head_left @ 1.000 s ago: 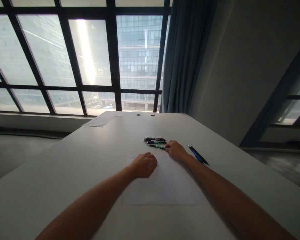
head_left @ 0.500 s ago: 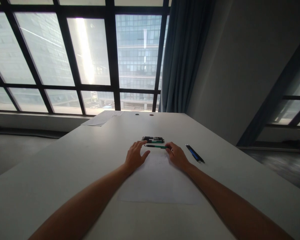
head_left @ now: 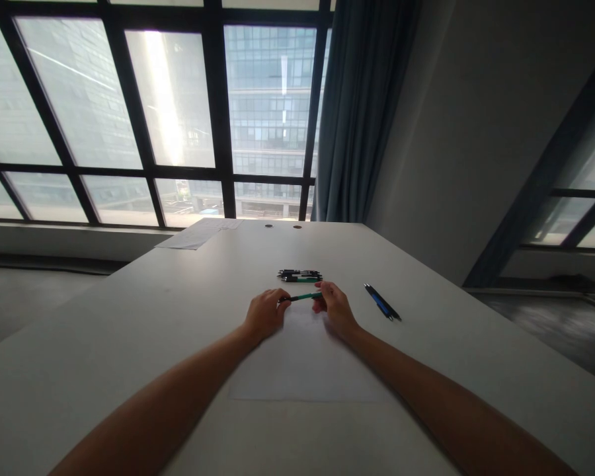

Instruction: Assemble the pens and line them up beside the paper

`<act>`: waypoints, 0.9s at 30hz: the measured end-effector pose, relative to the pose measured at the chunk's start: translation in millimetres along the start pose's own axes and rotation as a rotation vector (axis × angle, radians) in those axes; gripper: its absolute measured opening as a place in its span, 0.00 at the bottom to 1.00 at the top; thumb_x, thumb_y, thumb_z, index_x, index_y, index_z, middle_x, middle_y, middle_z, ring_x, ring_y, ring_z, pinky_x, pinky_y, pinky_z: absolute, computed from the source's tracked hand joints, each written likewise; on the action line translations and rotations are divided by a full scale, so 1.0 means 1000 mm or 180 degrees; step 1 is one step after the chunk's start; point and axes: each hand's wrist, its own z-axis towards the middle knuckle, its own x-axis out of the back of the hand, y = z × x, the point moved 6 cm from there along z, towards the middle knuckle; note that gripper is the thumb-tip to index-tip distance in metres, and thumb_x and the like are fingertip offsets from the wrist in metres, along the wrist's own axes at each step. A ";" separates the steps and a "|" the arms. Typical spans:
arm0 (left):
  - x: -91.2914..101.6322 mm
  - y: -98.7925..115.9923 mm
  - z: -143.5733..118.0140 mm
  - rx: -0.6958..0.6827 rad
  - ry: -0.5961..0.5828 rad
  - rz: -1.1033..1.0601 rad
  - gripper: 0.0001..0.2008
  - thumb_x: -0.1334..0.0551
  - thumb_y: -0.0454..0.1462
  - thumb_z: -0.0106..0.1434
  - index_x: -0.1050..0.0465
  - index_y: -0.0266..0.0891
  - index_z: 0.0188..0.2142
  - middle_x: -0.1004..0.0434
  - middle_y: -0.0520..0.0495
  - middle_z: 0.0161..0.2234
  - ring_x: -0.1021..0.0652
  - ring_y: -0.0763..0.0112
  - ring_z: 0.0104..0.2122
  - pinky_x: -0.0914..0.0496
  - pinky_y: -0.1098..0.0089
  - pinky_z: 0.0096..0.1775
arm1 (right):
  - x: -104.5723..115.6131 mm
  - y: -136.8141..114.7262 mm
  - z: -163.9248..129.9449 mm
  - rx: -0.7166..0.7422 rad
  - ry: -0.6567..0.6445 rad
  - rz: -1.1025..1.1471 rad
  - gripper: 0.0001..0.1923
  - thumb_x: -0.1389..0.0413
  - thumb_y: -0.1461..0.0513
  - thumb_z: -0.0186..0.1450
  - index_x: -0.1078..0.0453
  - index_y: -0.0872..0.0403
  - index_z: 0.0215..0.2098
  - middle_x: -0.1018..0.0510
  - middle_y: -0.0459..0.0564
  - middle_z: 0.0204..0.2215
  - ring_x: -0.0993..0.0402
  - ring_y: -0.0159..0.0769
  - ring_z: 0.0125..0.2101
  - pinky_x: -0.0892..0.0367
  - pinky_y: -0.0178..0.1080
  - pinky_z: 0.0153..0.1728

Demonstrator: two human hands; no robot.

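- Two hands meet over the far end of a white sheet of paper (head_left: 302, 360) near the middle of the table (head_left: 129, 344), each pinching one end of a green pen (head_left: 305, 297).
- The left hand (head_left: 264, 315) has its fingertips closed on the dark tip end; the right hand (head_left: 333, 305) has thumb and fingers closed on the other end, so the pen hangs level between them, just above the sheet.
- Judged from the grip, the step in hand is working on this one pen, perhaps pulling it apart or checking it; which of these cannot be told.
- A small pile of pens (head_left: 300, 275) lies just beyond the hands, toward the far edge by the window, apart from the fingers.
- Two blue pens (head_left: 382, 302) lie side by side toward the right edge, well clear of the right hand.
- More papers (head_left: 198, 233) sit at the far left corner.
- The next move likely calls for a steady hold at one end while the other end twists or pulls, with the pen kept over the sheet so that small parts do not roll away.
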 end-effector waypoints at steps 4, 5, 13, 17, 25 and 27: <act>-0.004 0.002 -0.002 -0.0005 -0.0174 0.0162 0.07 0.42 0.37 0.64 0.26 0.43 0.41 0.20 0.48 0.37 0.22 0.64 0.38 0.29 0.67 0.40 | 0.000 0.018 0.005 -0.0503 -0.0218 0.0247 0.28 0.43 0.40 0.58 0.34 0.55 0.39 0.27 0.46 0.20 0.30 0.33 0.18 0.33 0.35 0.19; -0.004 0.002 -0.002 -0.0048 -0.0176 0.0188 0.07 0.42 0.37 0.64 0.26 0.43 0.41 0.20 0.48 0.37 0.22 0.64 0.37 0.29 0.67 0.39 | 0.001 0.019 0.007 -0.0517 -0.0235 0.0280 0.27 0.43 0.40 0.59 0.34 0.55 0.39 0.27 0.46 0.20 0.30 0.33 0.17 0.34 0.35 0.18; -0.003 0.002 -0.001 -0.0177 -0.0037 0.0112 0.07 0.44 0.37 0.67 0.28 0.43 0.42 0.20 0.46 0.37 0.21 0.62 0.36 0.30 0.67 0.37 | 0.011 0.007 0.009 -0.0195 -0.0053 0.0323 0.29 0.48 0.39 0.61 0.30 0.57 0.33 0.26 0.50 0.20 0.32 0.33 0.16 0.37 0.34 0.15; -0.001 0.004 -0.002 -0.0157 -0.0019 0.0083 0.07 0.46 0.37 0.68 0.31 0.43 0.43 0.20 0.47 0.36 0.21 0.64 0.35 0.31 0.68 0.35 | 0.015 0.003 0.010 -0.0036 0.0083 0.0273 0.27 0.45 0.40 0.59 0.33 0.56 0.25 0.26 0.50 0.20 0.35 0.30 0.15 0.39 0.33 0.14; 0.007 0.013 -0.005 -0.0609 0.0333 -0.0004 0.04 0.42 0.36 0.65 0.32 0.41 0.40 0.22 0.49 0.33 0.23 0.67 0.34 0.31 0.69 0.37 | 0.013 -0.002 0.006 0.0193 0.0026 0.0081 0.25 0.42 0.42 0.59 0.31 0.55 0.34 0.27 0.44 0.21 0.37 0.27 0.15 0.42 0.31 0.15; 0.010 0.017 -0.006 -0.0846 0.0435 -0.0032 0.04 0.41 0.37 0.65 0.31 0.41 0.40 0.23 0.49 0.32 0.24 0.68 0.33 0.31 0.69 0.35 | 0.012 -0.004 0.005 0.0199 0.0014 0.0035 0.26 0.41 0.42 0.58 0.31 0.56 0.38 0.28 0.43 0.21 0.37 0.27 0.14 0.42 0.31 0.14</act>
